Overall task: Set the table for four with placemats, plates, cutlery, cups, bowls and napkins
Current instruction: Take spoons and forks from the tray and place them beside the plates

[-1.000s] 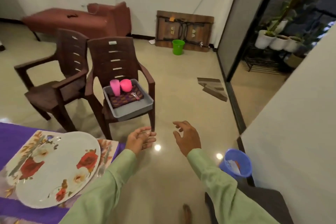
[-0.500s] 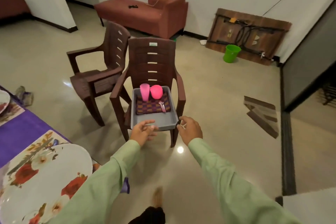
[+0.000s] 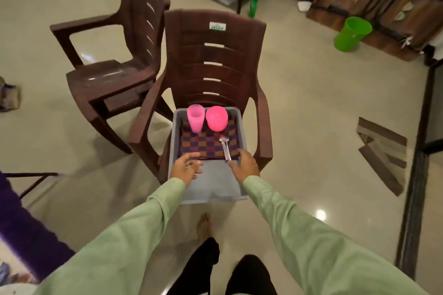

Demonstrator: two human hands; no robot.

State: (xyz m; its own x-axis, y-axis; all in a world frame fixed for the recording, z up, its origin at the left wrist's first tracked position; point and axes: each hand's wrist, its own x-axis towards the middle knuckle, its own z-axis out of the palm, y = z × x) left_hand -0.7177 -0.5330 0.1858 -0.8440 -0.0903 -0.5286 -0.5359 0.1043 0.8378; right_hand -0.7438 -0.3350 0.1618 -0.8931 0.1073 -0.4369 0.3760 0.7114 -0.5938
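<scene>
A grey tray (image 3: 215,184) rests on the seat of a brown plastic chair (image 3: 211,55). Inside it lie a checked purple-and-orange napkin (image 3: 206,145), a pink cup (image 3: 195,118), a pink bowl (image 3: 216,118) and a metal spoon (image 3: 225,147). My left hand (image 3: 185,169) hovers over the tray's near left part, fingers loosely curled, holding nothing. Over the near right part, my right hand (image 3: 245,165) is open, its fingertips close to the spoon's handle and the napkin's corner.
A second brown chair (image 3: 115,60) stands to the left. The purple tablecloth's edge (image 3: 21,230) is at the lower left. A green bucket (image 3: 350,33) and a folded wooden table (image 3: 383,0) sit at the back right. My bare foot (image 3: 203,225) is below the tray.
I have stepped closer to the chair. Both hands moved forward over the tray. The floral plate on the table has left the view.
</scene>
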